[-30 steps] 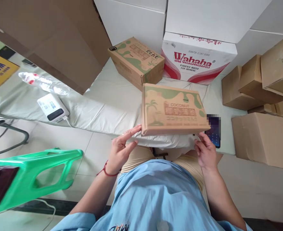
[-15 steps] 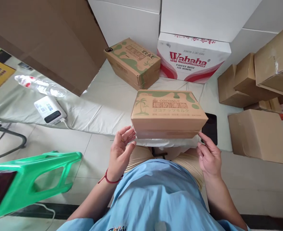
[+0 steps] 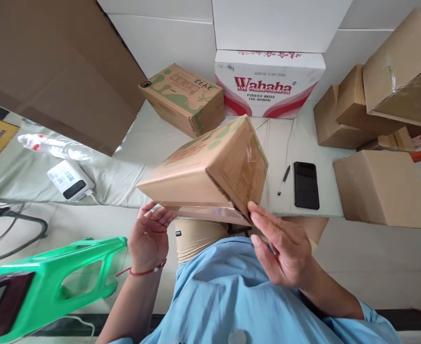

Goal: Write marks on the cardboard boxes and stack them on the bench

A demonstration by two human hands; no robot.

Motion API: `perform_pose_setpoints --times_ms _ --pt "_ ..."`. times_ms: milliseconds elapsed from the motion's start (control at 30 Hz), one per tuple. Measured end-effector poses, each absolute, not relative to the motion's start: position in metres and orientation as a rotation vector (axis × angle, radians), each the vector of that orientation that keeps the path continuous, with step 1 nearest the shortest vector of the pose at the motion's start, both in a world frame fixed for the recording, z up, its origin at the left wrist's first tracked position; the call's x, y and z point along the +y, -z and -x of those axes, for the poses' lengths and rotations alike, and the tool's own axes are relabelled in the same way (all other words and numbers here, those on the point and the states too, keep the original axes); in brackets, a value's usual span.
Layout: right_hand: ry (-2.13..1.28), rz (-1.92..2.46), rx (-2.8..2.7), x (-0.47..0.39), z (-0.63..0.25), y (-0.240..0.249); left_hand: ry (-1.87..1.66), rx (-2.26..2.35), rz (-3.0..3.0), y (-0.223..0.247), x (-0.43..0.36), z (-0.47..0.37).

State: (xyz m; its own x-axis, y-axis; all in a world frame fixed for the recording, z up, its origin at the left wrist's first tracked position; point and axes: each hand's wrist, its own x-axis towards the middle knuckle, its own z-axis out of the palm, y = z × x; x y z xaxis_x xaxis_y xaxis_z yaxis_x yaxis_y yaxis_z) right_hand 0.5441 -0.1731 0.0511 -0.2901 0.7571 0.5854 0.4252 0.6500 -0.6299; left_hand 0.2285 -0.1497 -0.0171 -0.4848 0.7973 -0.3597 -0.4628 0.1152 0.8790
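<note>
Currently, a brown coconut carton (image 3: 203,174) with green print sits at a slant by a person's bare hands, on the wearer's side of the white Wahaha water carton (image 3: 268,87), the landmark here. The left hand (image 3: 148,239), palm up, has its fingers loosely spread at the coconut carton's lower left end; whether they bear its weight cannot be told. The right hand (image 3: 284,246) touches the near right lower corner with its fingertips, thumb spread away from the fingers. Just left of the Wahaha carton stands a second coconut carton (image 3: 184,100). In front of the landmark's right half lie a pen (image 3: 284,179) and a black phone (image 3: 306,185). Well to its left are a white power bank (image 3: 70,180) and a clear plastic bottle (image 3: 55,145).
</note>
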Motion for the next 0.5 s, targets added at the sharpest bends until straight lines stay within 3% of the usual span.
perform_pose_setpoints --times_ms 167,500 --pt "-0.400 0.948 -1.890 -0.163 -0.546 -0.060 -1.589 1.396 -0.427 -0.003 -0.154 -0.224" --pt "-0.803 1.149 -1.622 -0.160 -0.569 -0.055 -1.878 1.439 -0.887 -0.046 -0.140 -0.220"
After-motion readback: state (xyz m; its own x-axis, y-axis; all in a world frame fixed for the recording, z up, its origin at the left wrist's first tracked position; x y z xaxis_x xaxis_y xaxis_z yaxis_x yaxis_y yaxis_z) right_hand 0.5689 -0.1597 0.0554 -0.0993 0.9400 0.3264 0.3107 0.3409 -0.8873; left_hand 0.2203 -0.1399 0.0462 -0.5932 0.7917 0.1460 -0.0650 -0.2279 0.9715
